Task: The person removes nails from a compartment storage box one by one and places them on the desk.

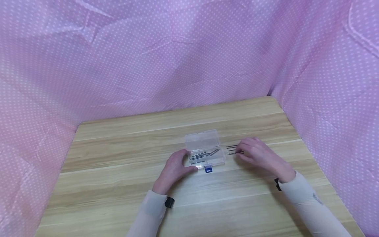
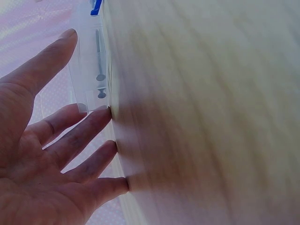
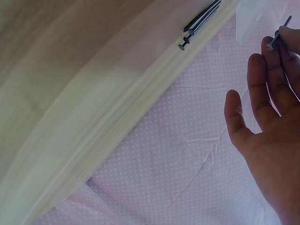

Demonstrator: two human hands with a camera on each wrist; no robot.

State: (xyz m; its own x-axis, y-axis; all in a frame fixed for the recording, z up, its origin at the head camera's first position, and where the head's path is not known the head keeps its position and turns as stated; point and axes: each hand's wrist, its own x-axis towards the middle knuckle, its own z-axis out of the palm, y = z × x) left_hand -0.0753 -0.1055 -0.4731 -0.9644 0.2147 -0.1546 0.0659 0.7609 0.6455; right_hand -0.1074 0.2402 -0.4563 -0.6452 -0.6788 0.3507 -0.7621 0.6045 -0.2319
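A small clear plastic box (image 1: 217, 160) with a blue latch (image 1: 208, 169) lies on the table, its lid (image 1: 202, 140) folded back. Several metal nails (image 1: 197, 158) lie inside it. My left hand (image 1: 177, 167) holds the box's left end, thumb along the front edge and fingers at the left side; fingertips meet the box corner in the left wrist view. Right of the box, my right hand (image 1: 254, 152) pinches a nail (image 3: 277, 38) between thumb and fingers, clear of the tabletop in the right wrist view. Loose nails (image 3: 199, 23) lie on the table near it.
The wood-grain table (image 1: 118, 171) has rounded far corners. Pink dotted cloth (image 1: 133, 65) hangs behind it and on both sides. A dark band (image 1: 169, 202) sits at the left wrist, another band (image 1: 277, 184) at the right.
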